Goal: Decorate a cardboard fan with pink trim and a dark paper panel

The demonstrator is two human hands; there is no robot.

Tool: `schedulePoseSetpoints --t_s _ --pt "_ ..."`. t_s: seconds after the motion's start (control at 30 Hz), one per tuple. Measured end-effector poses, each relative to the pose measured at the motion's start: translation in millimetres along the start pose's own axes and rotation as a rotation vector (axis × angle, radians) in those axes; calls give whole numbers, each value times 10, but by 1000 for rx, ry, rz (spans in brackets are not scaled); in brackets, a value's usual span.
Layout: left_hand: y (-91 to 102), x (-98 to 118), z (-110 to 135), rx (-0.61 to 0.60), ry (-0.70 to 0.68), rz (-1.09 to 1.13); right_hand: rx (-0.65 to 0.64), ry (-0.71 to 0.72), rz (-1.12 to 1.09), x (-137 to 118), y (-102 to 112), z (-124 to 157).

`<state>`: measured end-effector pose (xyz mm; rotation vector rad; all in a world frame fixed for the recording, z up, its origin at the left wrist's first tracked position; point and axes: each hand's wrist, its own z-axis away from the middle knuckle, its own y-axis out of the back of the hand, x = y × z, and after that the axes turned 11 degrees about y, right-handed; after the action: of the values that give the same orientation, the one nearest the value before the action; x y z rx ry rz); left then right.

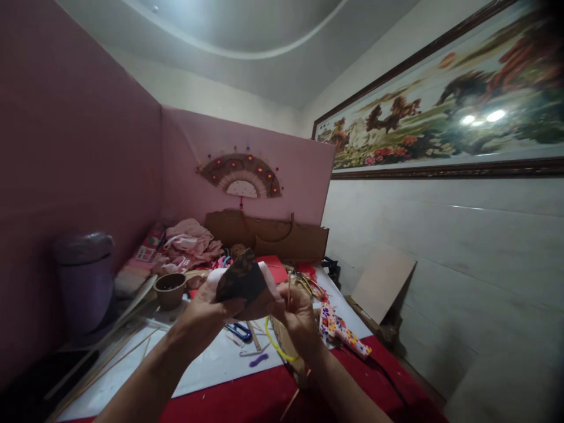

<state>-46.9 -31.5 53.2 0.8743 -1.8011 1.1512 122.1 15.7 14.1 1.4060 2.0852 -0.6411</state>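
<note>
Above the table, my left hand (206, 308) is closed on the left edge of a dark brown-and-black patterned piece of cloth (247, 286) with a white part showing at its sides. My right hand (302, 317) pinches the piece's right edge. A thin light stick (289, 288) stands up at the right fingers; whether they grip it I cannot tell. Beneath the hands lie a yellow ring (277, 346), a blue-handled tool (238, 332) and a small purple fuzzy strip (258, 360). Right of my right hand rests a flower-patterned glue gun (346, 336) with a black cord.
A brown cup (170, 291) stands at the left, near thin wooden strips (117, 361). Scissors (311, 286) and red paper (274, 269) lie behind the hands. Farther back are crumpled pink cloth (191, 241), cardboard (286, 241) and a decorated fan (241, 173) on the pink panel.
</note>
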Motion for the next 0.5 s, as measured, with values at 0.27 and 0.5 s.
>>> schedulePoseSetpoints --t_s 0.27,0.5 --pt "-298 484 28 71 -75 -163 -27 170 115 -368 41 -125" --pt "-530 879 172 -33 -164 -351 -27 284 189 -404 42 -220"
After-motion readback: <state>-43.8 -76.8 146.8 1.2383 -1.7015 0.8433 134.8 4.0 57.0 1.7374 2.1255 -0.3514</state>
